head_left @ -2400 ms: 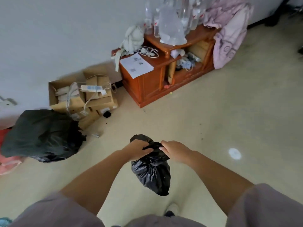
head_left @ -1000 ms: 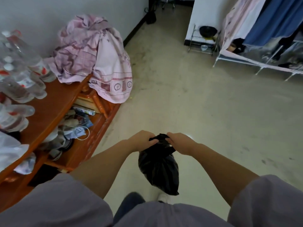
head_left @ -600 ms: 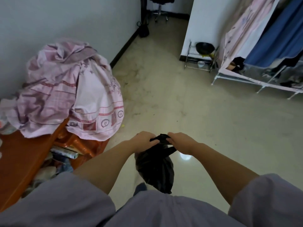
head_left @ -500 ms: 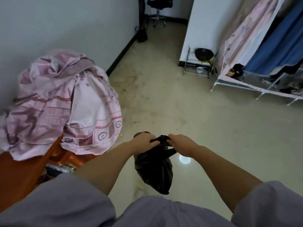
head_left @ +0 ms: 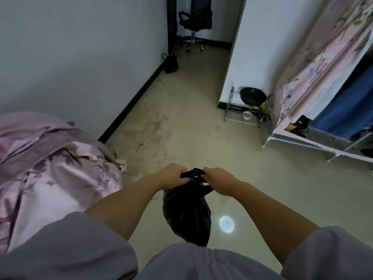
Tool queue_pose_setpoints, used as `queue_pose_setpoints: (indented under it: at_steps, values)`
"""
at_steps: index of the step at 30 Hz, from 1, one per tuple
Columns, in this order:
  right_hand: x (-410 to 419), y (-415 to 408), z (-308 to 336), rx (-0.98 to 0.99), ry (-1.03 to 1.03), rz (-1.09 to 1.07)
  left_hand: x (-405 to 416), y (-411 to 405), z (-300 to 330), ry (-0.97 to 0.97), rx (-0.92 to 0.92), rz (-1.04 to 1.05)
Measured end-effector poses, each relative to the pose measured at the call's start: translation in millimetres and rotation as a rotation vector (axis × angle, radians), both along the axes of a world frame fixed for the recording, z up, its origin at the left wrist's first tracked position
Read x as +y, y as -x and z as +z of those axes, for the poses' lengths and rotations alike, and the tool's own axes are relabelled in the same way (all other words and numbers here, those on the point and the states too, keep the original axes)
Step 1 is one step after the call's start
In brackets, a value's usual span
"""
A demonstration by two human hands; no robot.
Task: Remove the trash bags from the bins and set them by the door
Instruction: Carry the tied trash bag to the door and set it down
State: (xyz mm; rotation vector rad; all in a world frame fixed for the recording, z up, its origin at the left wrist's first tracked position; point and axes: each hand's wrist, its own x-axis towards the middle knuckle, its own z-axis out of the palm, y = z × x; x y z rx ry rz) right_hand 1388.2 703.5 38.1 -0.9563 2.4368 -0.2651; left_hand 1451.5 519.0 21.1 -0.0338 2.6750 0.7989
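Both hands hold one black trash bag (head_left: 186, 215) at the centre of the view, above the pale floor (head_left: 181, 138). The left hand (head_left: 171, 175) has its fingers curled tight round the gathered top of the bag from the 9 o'clock side; the right hand (head_left: 219, 178) grips the same bunched neck from the 3 o'clock side, and a short twist of plastic stretches between the two fists. The full body of the bag hangs below the hands toward 6 o'clock, clear of the floor, its lower end hidden behind the person's grey clothing. At 9 o'clock lies a heap of pink cloth (head_left: 50, 164). At 2 o'clock a wire rack (head_left: 245, 112) carries a black pan (head_left: 252, 96), beside a curtained wardrobe (head_left: 323, 77). At 12 o'clock, well apart, stands an office chair (head_left: 194, 23).
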Motion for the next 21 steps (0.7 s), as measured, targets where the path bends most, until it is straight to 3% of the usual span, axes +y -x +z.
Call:
queue_pose_setpoints:
  at_steps: [7, 15, 21]
  values:
    - [-41.4, 160.7, 15.9, -0.022, -0.021, 0.080, -36.0, 148.4, 7.0, -0.051, 0.003, 0.049]
    - [-119.8, 351.6, 7.6, -0.009, -0.004, 0.031, -116.6, 342.7, -3.2, -0.045, 0.020, 0.026]
    - [-183.3, 481.7, 21.6, 0.027, 0.033, -0.034, -184.6, 478.7, 25.6, 0.012, 0.055, -0.058]
